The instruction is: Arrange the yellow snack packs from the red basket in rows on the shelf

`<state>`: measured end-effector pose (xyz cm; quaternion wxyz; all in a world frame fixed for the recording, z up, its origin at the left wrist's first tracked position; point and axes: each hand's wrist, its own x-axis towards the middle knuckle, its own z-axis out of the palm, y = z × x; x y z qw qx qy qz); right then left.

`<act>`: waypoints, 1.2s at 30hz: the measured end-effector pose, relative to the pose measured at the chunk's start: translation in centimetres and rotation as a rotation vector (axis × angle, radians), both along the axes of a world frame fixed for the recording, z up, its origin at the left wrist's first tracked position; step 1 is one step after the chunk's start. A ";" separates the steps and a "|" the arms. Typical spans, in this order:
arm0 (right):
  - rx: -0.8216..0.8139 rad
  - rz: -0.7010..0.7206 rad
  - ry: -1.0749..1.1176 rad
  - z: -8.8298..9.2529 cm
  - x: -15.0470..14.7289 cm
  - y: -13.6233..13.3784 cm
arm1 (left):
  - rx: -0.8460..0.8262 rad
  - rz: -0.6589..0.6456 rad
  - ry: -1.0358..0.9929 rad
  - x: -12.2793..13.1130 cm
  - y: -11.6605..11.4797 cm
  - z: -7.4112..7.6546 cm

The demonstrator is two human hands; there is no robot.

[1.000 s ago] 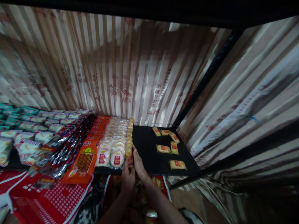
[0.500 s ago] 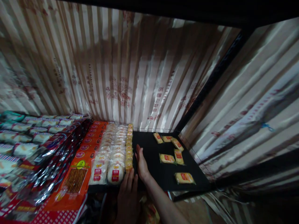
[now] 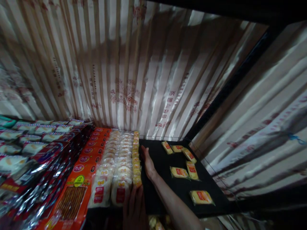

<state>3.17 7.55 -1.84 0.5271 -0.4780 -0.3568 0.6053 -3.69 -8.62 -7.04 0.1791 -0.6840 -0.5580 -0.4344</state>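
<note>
A narrow row of small yellow wrapped snack packets stands on the black shelf board. My left hand has its fingers stretched out against the front end of this row, at the shelf's front edge. Along the row's right side, my right hand is held on edge with its fingers extended, close beside the packets; whether it touches them I cannot tell. Neither hand grips anything. Several loose yellow packets, one of them the front packet, lie scattered to the right of my right arm.
Left of the yellow row are rows of clear-wrapped round white crackers, then orange snack bags and dark shiny packs. Pleated printed cloth hangs behind. A dark frame post slants at the right corner.
My right hand has slid a little farther back along the yellow row. My left hand stays at its front end. The camera view has shifted slightly closer.
</note>
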 end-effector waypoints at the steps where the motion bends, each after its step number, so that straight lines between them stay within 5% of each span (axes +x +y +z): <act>1: 0.003 -0.015 -0.023 0.1 0.1 0.8 | 0.036 0.007 -0.031 0.1 0.2 -0.2; 6: 0.038 -0.025 -0.050 1.0 -0.8 4.3 | 0.160 0.038 -0.069 0.3 1.5 -0.9; 12: 0.098 0.070 0.043 0.6 -1.9 5.5 | 0.196 0.057 -0.077 0.2 2.1 -1.1; 18: -0.010 -0.100 0.061 0.2 -1.8 7.6 | 0.151 0.016 -0.027 -0.5 1.4 -0.2; 24: 0.006 0.063 0.123 0.7 -2.5 8.9 | 0.156 0.050 -0.044 -0.3 1.6 -0.6; 28: -0.002 0.042 0.105 -0.3 -2.6 9.3 | 0.251 0.031 -0.082 -0.3 2.0 -0.8; 32: 0.135 -0.147 -0.150 -1.1 -1.0 9.1 | 0.112 -0.013 -0.018 -0.7 1.1 -0.4; 36: 0.228 -0.296 -0.822 -0.1 3.5 8.0 | -0.001 -0.046 -0.017 -1.1 0.0 0.5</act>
